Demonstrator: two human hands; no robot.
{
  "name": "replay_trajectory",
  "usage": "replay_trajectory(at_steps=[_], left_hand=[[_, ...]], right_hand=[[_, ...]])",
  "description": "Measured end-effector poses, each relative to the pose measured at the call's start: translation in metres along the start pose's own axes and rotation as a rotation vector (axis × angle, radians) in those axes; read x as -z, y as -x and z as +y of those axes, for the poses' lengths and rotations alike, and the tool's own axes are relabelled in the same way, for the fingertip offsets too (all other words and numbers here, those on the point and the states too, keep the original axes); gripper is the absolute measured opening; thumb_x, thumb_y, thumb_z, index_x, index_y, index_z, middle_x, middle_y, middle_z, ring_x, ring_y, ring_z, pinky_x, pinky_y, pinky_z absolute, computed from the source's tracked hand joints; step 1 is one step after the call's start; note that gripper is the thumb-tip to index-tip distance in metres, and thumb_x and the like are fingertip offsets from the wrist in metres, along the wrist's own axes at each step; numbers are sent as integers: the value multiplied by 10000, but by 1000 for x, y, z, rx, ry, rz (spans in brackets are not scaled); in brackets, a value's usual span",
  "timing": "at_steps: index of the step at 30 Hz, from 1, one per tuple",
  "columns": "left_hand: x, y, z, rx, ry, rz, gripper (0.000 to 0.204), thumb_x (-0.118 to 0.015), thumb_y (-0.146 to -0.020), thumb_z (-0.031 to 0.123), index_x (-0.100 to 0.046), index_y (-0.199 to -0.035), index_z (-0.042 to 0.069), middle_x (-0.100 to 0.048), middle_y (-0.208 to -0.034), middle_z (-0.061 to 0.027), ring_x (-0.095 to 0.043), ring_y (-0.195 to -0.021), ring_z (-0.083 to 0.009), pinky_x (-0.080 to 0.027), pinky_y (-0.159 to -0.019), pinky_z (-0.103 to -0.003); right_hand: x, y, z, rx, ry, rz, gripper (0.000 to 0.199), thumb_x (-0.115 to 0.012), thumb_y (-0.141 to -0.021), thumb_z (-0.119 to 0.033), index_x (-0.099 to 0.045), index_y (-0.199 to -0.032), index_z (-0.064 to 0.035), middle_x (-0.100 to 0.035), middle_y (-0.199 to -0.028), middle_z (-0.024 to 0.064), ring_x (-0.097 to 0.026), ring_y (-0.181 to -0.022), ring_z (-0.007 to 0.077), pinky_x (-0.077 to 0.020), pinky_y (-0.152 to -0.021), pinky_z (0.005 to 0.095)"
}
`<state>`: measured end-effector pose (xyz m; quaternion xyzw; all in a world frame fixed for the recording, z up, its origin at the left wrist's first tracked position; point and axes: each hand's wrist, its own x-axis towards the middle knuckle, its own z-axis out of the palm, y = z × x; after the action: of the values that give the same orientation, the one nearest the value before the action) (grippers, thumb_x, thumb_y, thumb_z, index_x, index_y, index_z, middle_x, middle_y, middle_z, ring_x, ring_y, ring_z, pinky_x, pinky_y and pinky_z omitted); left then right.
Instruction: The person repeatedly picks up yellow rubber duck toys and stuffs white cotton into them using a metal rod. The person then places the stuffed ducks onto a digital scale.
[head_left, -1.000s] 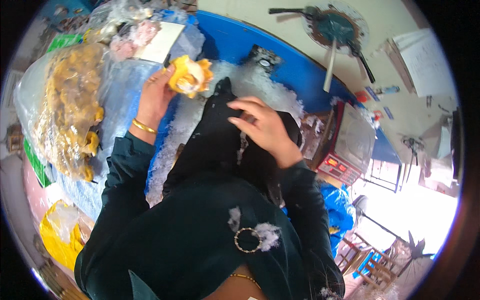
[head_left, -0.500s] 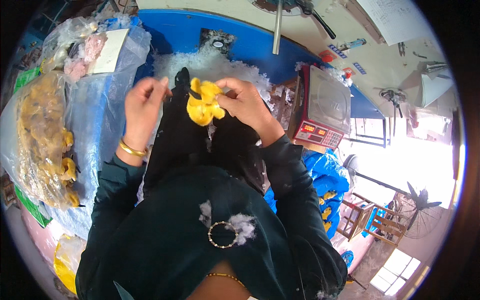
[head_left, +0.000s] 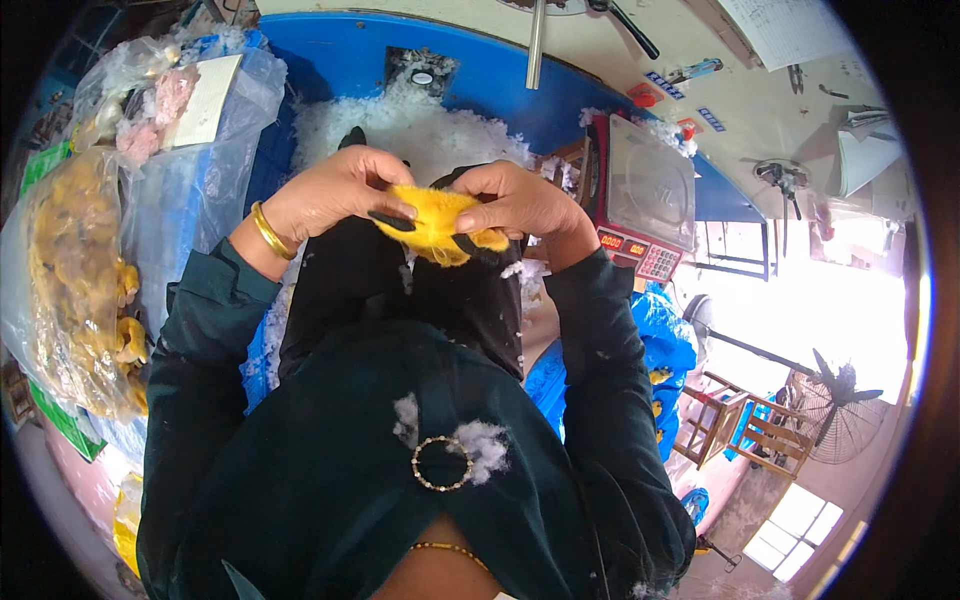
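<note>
A yellow plush toy piece with black parts is stretched between my two hands above my lap. My left hand pinches its left end, thumb and fingers closed near a black flap. On the other side my right hand grips the right end, with another black part below the thumb. Pale fibres show along the lower middle of the plush. The fingertips behind it are partly hidden.
White stuffing fluff is heaped beyond my knees. At the left a clear plastic bag holds yellow plush pieces. A red digital scale stands at the right, above blue sheeting. Farther right are a wooden chair and a fan.
My left hand has come in from the left and taken hold of the plush piece. The piece is now turned and pulled out sideways between both hands.
</note>
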<state>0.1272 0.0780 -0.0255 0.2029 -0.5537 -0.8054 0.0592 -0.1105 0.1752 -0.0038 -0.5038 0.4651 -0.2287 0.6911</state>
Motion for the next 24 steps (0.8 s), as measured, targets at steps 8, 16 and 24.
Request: replay_trajectory(at_steps=[8,16,24], left_hand=[[-22,-29,7,-41,-38,135,178,-763,-748,77,-689,-896,11,-658,-806,4,-577,-725,-57,-445,-654,-194],[-36,-75,39,-398,-273,246,143,-709,-775,-9,-681,-903,50,-659,-826,15,-562,-712,-50,-442,-667,-209],[-35,-101,64,-717,-1110,564,149,-663,-775,-18,-623,-912,20,-594,-874,-80,-593,-768,-232,-463,-681,-310]], right_hand=[[9,13,12,476,750,546,170,-719,-765,-191,-678,-814,-34,-586,-941,74,-600,-754,231,-490,-651,328],[35,33,-21,474,1017,998,170,-741,-729,-215,-677,-780,-65,-596,-795,42,-620,-642,227,-498,-577,313],[57,27,-25,446,1108,1209,162,-736,-723,-208,-684,-796,-73,-604,-785,38,-616,-630,224,-489,-559,321]])
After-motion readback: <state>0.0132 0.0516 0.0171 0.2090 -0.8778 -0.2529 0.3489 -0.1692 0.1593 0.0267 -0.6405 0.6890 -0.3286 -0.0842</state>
